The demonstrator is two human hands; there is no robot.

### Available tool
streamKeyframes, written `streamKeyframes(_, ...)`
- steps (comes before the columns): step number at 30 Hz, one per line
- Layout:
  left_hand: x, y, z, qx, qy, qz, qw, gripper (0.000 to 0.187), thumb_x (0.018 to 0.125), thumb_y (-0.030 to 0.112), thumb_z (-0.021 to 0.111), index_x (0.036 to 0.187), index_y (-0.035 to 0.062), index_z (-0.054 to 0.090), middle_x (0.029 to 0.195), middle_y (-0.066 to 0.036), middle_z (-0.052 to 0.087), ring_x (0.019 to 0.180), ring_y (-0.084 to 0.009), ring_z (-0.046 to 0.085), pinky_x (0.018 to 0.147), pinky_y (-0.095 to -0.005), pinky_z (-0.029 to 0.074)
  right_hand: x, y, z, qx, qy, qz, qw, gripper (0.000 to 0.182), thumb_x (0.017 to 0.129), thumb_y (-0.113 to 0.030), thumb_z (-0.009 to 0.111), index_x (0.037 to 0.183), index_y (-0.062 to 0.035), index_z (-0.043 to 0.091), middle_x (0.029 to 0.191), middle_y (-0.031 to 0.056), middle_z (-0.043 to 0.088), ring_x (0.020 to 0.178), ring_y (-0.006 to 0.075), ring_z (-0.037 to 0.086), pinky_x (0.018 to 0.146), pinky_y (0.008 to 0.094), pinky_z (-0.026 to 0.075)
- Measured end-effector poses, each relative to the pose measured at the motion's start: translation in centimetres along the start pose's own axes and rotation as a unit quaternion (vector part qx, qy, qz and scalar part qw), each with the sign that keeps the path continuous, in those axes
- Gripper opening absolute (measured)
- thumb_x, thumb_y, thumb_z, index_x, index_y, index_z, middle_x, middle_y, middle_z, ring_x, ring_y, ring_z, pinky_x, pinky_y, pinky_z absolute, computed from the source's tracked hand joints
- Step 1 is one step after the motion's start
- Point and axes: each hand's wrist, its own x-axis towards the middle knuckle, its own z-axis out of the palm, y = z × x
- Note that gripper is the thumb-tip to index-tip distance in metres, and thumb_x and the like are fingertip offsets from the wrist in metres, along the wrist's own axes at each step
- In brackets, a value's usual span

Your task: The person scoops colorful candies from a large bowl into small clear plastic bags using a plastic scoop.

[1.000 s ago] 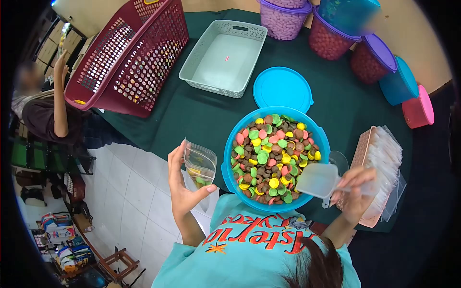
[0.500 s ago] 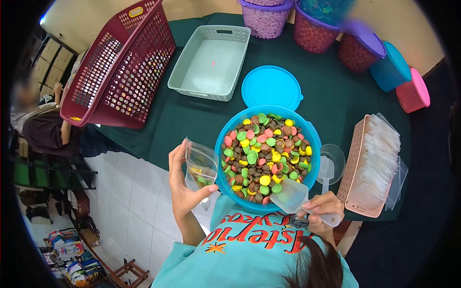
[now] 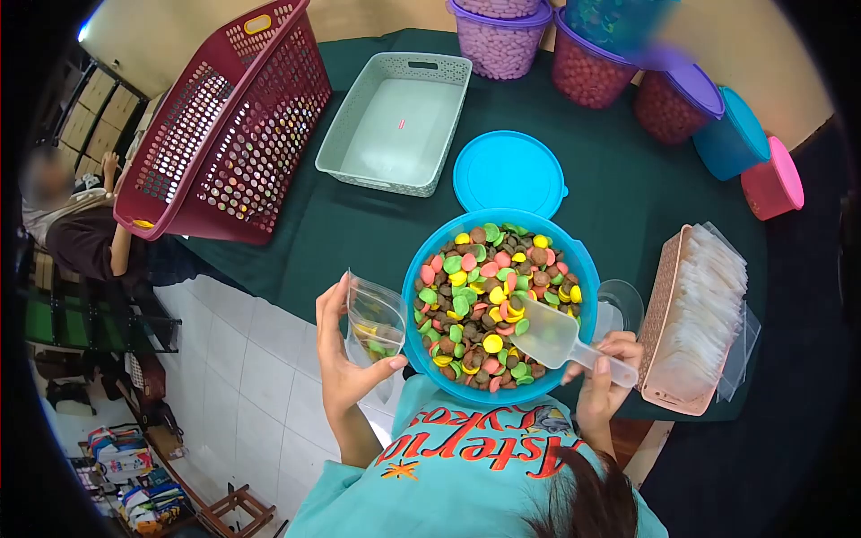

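A blue round tub [image 3: 415,354] full of colourful cereal pieces [image 3: 471,296] in green, yellow, pink and brown stands right in front of me. My left hand [image 3: 339,345] holds a clear plastic pouch [image 3: 377,314] upright by its side, mouth spread, with a few pieces at its bottom. The pouch is at the tub's left rim. In my right hand [image 3: 610,372] is a translucent plastic scoop [image 3: 547,336], gripped by its handle. Its front edge dips into the cereal on the right side of the tub.
A blue lid [image 3: 508,175] lies behind the tub, near a pale green tray [image 3: 386,125] and a maroon basket [image 3: 229,134]. At right, a pink basket [image 3: 655,381] holds clear pouches, beside a clear cup [image 3: 628,300]. Lidded tubs [image 3: 502,40] line the back. Another person [image 3: 85,229] is at far left.
The scoop has moved from the tub's near right rim forward into the cereal, its blade now among the pieces. My left hand and the pouch have hardly moved.
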Motion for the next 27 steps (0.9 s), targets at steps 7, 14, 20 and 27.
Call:
streamKeyframes(7,-0.9,-0.7,-0.3,0.002,0.018,-0.012,1.000,0.098,0.042,0.037,0.079,0.124,0.0014,0.039,0.113,-0.013,0.041,0.105,-0.0247,0.044,0.087,-0.0358,0.036,1.9,-0.5,-1.7,-0.096,0.031,0.144,0.984,0.019,0.080,-0.008,0.057,0.090,-0.0050,0.041,0.066,0.0030,0.051,0.048,0.0040,0.045,0.041,0.0166,0.035)
streamKeyframes(14,-0.7,0.6,0.5,-0.007,-0.029,0.041,0.999,0.093,0.040,0.034,0.082,0.118,-0.0005,0.045,0.110,-0.015,0.044,0.104,-0.0264,0.045,0.084,-0.0364,0.040,2.1,0.8,-2.0,0.056,0.042,0.199,0.977,0.011,0.085,-0.014,0.051,0.088,-0.0053,0.045,0.059,0.0019,0.050,0.046,0.0050,0.043,0.040,0.0161,0.031)
streamKeyframes(20,-0.3,2.0,1.7,-0.012,-0.129,0.081,0.988,0.089,0.039,0.033,0.083,0.115,0.0010,0.049,0.108,-0.015,0.047,0.100,-0.0273,0.045,0.083,-0.0367,0.039,2.5,-0.1,-2.2,0.106,0.053,0.152,0.981,0.009,0.084,-0.012,0.051,0.087,-0.0063,0.044,0.060,0.0009,0.047,0.048,0.0051,0.042,0.042,0.0160,0.031)
streamKeyframes(27,-0.1,3.3,3.0,0.001,-0.161,0.082,0.984,0.085,0.043,0.031,0.081,0.115,0.0010,0.049,0.107,-0.014,0.048,0.097,-0.0273,0.045,0.082,-0.0370,0.037,5.0,-4.4,0.4,0.066,0.028,-0.013,0.997,0.013,0.081,-0.011,0.052,0.085,-0.0032,0.043,0.067,0.0034,0.046,0.046,0.0051,0.040,0.040,0.0174,0.033)
